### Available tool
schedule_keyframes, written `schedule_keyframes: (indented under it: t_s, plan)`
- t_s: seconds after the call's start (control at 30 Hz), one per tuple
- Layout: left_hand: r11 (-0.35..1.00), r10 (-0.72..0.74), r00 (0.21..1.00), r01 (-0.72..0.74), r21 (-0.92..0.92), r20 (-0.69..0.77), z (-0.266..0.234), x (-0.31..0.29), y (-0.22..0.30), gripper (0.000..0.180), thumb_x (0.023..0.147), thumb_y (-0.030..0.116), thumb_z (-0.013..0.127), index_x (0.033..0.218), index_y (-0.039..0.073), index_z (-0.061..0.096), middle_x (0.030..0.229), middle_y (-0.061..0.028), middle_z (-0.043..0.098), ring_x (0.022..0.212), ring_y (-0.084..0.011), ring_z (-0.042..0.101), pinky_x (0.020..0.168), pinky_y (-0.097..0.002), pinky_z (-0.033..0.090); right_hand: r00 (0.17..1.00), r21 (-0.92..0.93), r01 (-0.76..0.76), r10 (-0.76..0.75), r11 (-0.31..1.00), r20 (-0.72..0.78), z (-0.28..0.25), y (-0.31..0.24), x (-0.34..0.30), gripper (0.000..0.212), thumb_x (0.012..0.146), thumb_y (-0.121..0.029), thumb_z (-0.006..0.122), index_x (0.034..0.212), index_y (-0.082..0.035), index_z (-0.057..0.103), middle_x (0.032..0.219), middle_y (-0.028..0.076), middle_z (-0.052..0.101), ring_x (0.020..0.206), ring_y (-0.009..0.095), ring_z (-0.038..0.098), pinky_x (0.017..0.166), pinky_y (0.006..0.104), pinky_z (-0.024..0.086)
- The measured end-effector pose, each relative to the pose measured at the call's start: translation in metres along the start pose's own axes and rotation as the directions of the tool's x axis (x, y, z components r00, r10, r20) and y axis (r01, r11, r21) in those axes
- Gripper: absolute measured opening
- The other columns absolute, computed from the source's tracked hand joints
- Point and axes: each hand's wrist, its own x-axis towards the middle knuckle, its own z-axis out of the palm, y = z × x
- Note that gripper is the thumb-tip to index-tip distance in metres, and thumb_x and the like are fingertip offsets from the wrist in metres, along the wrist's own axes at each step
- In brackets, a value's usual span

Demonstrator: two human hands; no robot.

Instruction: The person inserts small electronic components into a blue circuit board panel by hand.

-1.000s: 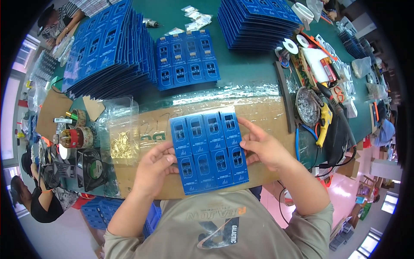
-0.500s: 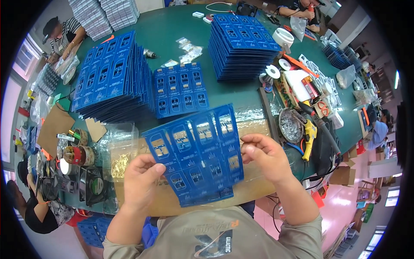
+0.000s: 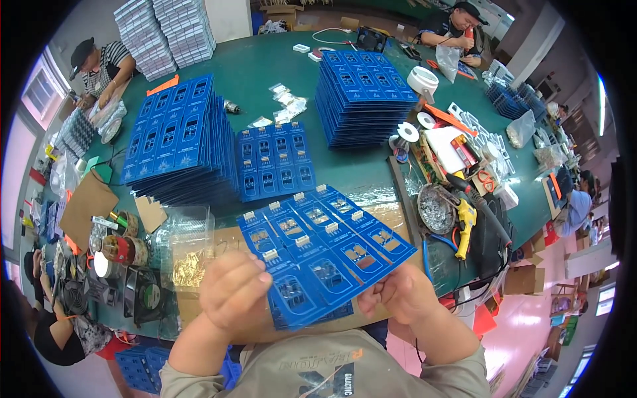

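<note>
A blue circuit board panel (image 3: 318, 229) with several cut-outs and small white connectors is held tilted in front of me. My left hand (image 3: 233, 288) grips its left edge between thumb and fingers. On its lower right edge, my right hand (image 3: 398, 292) has its fingers curled under, partly hidden by the board. Part of another blue panel (image 3: 281, 317) shows beneath the held one. Just beyond lies a flat blue panel (image 3: 275, 159), also fitted with connectors. Gold-coloured metal pins (image 3: 189, 267) sit in a clear plastic tray near my left hand.
Tall stacks of blue panels stand at the back left (image 3: 166, 136) and back centre (image 3: 361, 99). On the right are a metal bar (image 3: 406, 199), a bowl of metal bits (image 3: 436, 207) and a yellow-handled tool (image 3: 466, 229). A small fan (image 3: 142, 292) stands left. Co-workers sit around the table.
The held panel has been turned over, so the side with white connectors now faces up. It sits lower and flatter, and my right hand has moved down to its lower right edge.
</note>
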Motion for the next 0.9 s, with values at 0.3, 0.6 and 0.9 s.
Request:
schedule_keyframes:
  t_s: [0.3, 0.6, 0.9]
  plan:
    - [0.986, 0.141, 0.981, -0.152, 0.074, 0.136, 0.009, -0.007, 0.005, 0.022, 0.073, 0.002, 0.073, 0.093, 0.003, 0.064, 0.093, -0.0107, 0.066, 0.084, -0.0261, 0.064, 0.071, -0.0381, 0.057, 0.934, -0.04, -0.019, 0.003, 0.999, -0.359, 0.005, -0.01, -0.003, 0.037, 0.096, -0.028, 0.058, 0.118, 0.002, 0.057, 0.098, 0.014, 0.066, 0.072, 0.021, 0.066, 0.062, 0.0331, 0.054]
    - [0.975, -0.219, 0.971, 0.214, 0.063, 0.092, 0.005, -0.07, 0.001, 0.033, 0.069, 0.002, 0.079, 0.099, 0.005, 0.065, 0.09, -0.0098, 0.068, 0.081, -0.026, 0.065, 0.068, -0.0345, 0.051, 0.719, -0.311, 0.442, -0.539, 0.842, -0.439, -0.047, -0.111, 0.063, 0.016, 0.097, -0.023, 0.058, 0.101, -0.007, 0.06, 0.086, 0.004, 0.064, 0.066, 0.014, 0.06, 0.058, 0.0269, 0.049]
    - [0.861, -0.497, 0.867, 0.488, 0.145, 0.032, 0.007, -0.113, -0.009, 0.017, 0.073, 0.001, 0.073, 0.086, 0.007, 0.065, 0.084, -0.0064, 0.068, 0.074, -0.0246, 0.063, 0.066, -0.0345, 0.048, 0.681, -0.279, 0.378, -0.469, 0.883, -0.562, -0.1, -0.174, 0.18, 0.016, 0.096, -0.022, 0.059, 0.093, -0.007, 0.056, 0.083, 0.005, 0.062, 0.068, 0.013, 0.058, 0.057, 0.0245, 0.05]
